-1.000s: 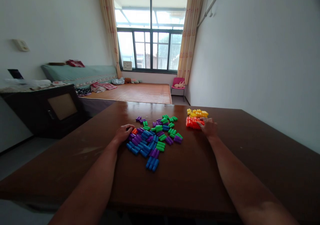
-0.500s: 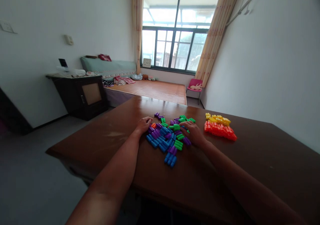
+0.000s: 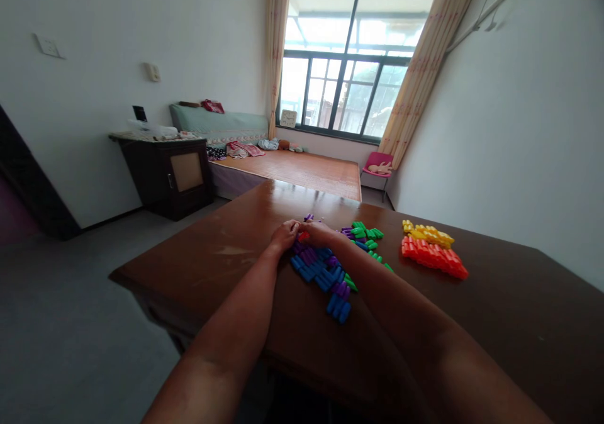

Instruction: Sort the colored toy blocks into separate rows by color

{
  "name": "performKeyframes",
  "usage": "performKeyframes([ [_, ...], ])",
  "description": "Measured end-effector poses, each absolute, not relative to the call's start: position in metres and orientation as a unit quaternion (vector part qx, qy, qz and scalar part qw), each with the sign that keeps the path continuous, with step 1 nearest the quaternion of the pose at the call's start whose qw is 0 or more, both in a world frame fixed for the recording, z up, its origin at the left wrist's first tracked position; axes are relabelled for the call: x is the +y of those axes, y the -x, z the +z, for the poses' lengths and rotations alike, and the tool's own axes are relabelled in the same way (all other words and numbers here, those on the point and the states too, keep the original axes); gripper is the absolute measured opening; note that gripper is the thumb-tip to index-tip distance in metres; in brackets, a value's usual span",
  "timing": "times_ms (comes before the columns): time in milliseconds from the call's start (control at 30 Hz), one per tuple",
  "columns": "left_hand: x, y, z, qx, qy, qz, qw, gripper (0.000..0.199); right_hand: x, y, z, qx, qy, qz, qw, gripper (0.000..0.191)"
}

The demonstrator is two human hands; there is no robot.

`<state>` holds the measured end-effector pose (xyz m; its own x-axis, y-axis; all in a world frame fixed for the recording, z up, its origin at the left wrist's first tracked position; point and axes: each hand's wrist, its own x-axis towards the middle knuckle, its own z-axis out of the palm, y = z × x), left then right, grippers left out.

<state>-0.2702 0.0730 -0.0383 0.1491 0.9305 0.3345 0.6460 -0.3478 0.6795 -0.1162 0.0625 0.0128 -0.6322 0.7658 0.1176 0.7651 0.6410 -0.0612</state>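
Note:
A loose pile of blue, purple and green plastic building blocks [image 3: 309,267], made of joined rounded tubes, lies on the brown table. At its left edge my left hand [image 3: 285,234] is closed, fingertips pinched together. My right hand [image 3: 318,233] reaches across the pile, its curled fingers meeting the left fingertips. Anything held between them is hidden. Just below the right fingers lies an orange-red block [image 3: 303,238]. My right forearm covers part of the pile. Green blocks [image 3: 365,230] show beyond it. To the right sit a row of orange-red blocks [image 3: 434,257] and yellow blocks [image 3: 429,234].
The glossy wooden table [image 3: 226,248] has its left corner near my left arm. Behind it are a bed [image 3: 302,166], a dark cabinet [image 3: 186,172] and a pink chair [image 3: 377,163] below the window.
My right hand has moved left from the green blocks over to my left hand. The view has turned slightly left. The orange-red and yellow rows stay put.

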Motion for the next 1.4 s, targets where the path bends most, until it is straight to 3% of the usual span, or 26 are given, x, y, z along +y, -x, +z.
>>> performKeyframes([
  [100, 0.073, 0.27, -0.038, 0.541, -0.733, 0.36, 0.2, 0.033, 0.055, 0.111, 0.022, -0.879, 0.463, 0.02, 0.115, 0.026],
  [333, 0.079, 0.272, -0.042, 0.537, -0.721, 0.376, 0.224, 0.036, 0.02, 0.06, 0.038, -0.795, 0.442, 0.075, 0.41, 0.016],
  [500, 0.084, 0.276, -0.044, 0.536, -0.734, 0.366, 0.203, 0.037, 0.011, -0.042, 0.032, -0.683, 0.502, 0.142, 0.512, 0.031],
  [667, 0.085, 0.278, -0.044, 0.535, -0.733, 0.365, 0.208, 0.042, 0.004, -0.175, 0.01, -0.528, 0.587, 0.123, 0.601, 0.041],
  [900, 0.075, 0.276, -0.031, 0.531, -0.729, 0.369, 0.225, 0.046, -0.013, -0.286, -0.029, -0.479, 0.706, 0.008, 0.522, 0.034],
  [1200, 0.074, 0.276, -0.029, 0.537, -0.736, 0.36, 0.2, 0.047, -0.017, -0.281, -0.035, -0.52, 0.781, -0.097, 0.334, 0.028],
  [1400, 0.069, 0.273, -0.026, 0.541, -0.727, 0.365, 0.215, 0.046, -0.021, -0.251, -0.016, -0.506, 0.741, -0.222, 0.382, 0.034],
])
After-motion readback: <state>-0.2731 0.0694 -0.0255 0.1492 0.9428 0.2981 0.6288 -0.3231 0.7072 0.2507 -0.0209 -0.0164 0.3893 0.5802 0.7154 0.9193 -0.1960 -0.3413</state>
